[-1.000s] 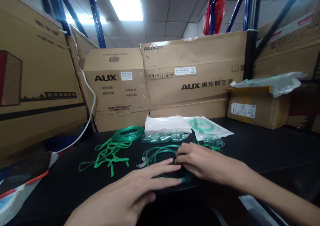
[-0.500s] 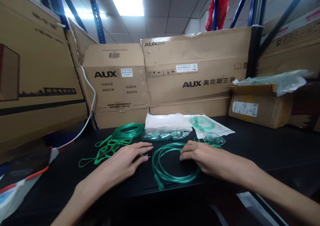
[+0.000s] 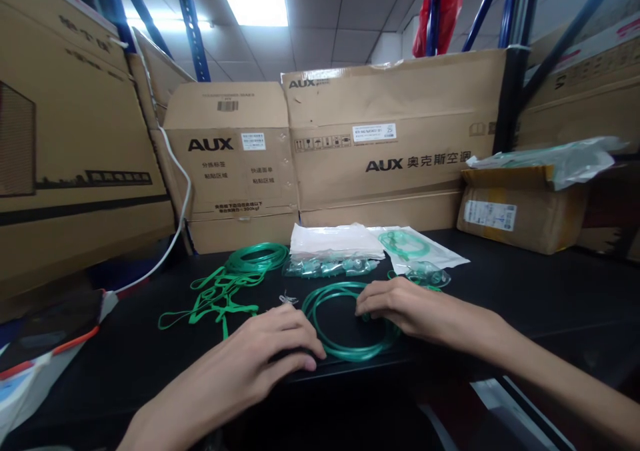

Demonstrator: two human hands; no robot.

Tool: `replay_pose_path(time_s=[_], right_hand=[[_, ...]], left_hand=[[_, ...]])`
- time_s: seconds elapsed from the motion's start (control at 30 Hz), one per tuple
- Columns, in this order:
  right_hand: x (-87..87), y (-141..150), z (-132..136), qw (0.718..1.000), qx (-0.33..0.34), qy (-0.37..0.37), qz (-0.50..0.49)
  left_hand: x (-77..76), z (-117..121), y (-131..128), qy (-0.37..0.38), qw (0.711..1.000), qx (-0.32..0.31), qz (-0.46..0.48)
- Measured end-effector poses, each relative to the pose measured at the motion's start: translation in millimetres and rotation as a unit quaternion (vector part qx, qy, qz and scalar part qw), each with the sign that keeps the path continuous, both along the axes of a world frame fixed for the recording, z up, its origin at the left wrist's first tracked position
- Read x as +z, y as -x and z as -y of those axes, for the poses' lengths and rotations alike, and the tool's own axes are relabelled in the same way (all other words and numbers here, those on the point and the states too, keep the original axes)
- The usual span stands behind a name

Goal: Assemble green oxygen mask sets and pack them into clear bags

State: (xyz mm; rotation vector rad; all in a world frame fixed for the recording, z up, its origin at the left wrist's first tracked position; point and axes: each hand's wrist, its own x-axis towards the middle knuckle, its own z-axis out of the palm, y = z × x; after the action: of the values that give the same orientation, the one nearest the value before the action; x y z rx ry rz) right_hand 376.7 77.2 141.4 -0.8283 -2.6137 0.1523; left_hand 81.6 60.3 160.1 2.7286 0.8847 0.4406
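Green coil (image 3: 356,353), left fingers (image 3: 303,336) now nearer

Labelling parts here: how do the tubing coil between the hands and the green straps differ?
The tubing coil forms rounded loops; the straps sprawl in a tangle. The coil is shiny tubing; the straps look like flat bands. The right hand is over the coil; no hand holds the straps. Both are green, on the black surface.

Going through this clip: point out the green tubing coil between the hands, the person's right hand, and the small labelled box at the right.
Green tubing coil (image 3: 356,354): head view, near arc.
Right hand (image 3: 397,302): head view, back of the hand.
Small labelled box (image 3: 528,222): head view, front, beside the label.
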Motion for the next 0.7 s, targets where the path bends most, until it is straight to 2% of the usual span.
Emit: replay_pose_path(time_s=[0.2, 0.4, 0.53, 0.7], right_hand=[[1.8, 0.7, -0.4, 1.0, -0.005, -0.004, 0.002], [6.4, 2.4, -0.1, 1.0, 0.001, 0.004, 0.013], [7.4, 2.1, 2.6, 1.0, -0.001, 0.003, 0.003], [6.2, 4.4, 5.4, 1.0, -0.012, -0.002, -0.016]], left_hand=[[1.0, -7.1, 3.5, 0.038, 0.999, 0.007, 0.01], [-4.0, -19.3, 14.2, 0.01, 1.0, 0.006, 0.007], [-4.1, -22.2, 7.8, 0.0, 1.0, 0.02, 0.005], [0.7, -13.8, -3.5, -0.003, 1.0, 0.027, -0.005]])
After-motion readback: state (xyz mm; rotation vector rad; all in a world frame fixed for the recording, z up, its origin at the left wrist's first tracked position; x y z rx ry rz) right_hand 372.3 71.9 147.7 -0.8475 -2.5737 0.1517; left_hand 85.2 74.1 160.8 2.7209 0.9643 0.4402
